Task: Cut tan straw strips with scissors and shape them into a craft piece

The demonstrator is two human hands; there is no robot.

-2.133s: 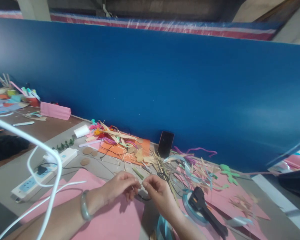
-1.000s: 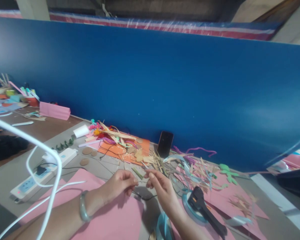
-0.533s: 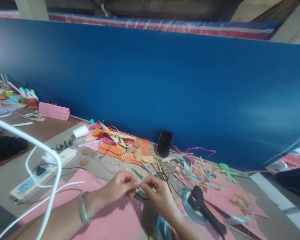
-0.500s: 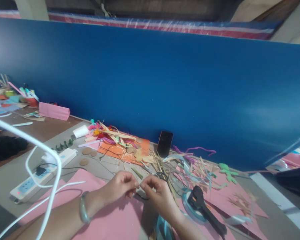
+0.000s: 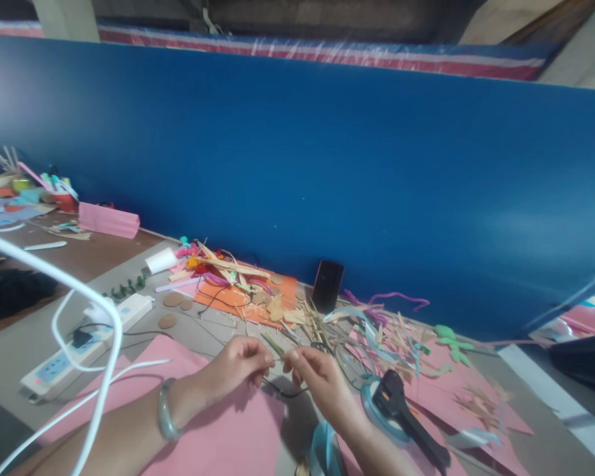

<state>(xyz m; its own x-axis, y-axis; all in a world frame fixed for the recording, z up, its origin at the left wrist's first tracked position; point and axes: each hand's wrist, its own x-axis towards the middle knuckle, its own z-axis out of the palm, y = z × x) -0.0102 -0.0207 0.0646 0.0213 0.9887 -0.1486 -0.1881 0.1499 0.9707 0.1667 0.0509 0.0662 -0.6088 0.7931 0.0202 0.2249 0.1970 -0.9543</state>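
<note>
My left hand (image 5: 245, 365), with a pale green bangle (image 5: 168, 411) at its wrist, is closed in a pinch. My right hand (image 5: 318, 378) pinches close beside it, a small gap between the fingertips. A thin strand seems to span that gap, too fine for me to name. Just beyond the fingers lies a short green strip (image 5: 272, 342). Pink paper (image 5: 228, 430) is spread below my left hand. To the right of my right forearm, a black glue gun (image 5: 406, 416) rests over a roll of light blue ribbon (image 5: 371, 410).
A white power strip (image 5: 86, 347) and a looping white cable (image 5: 113, 344) occupy the left. Behind the hands are a dark phone (image 5: 327, 285) leaning on the blue partition (image 5: 297, 165), orange paper (image 5: 287, 289), and heaps of dried strips (image 5: 238, 266). A green figure (image 5: 452, 342) lies at right.
My right hand has shifted slightly right, so the fingertips are a little farther apart. My left hand has barely moved.
</note>
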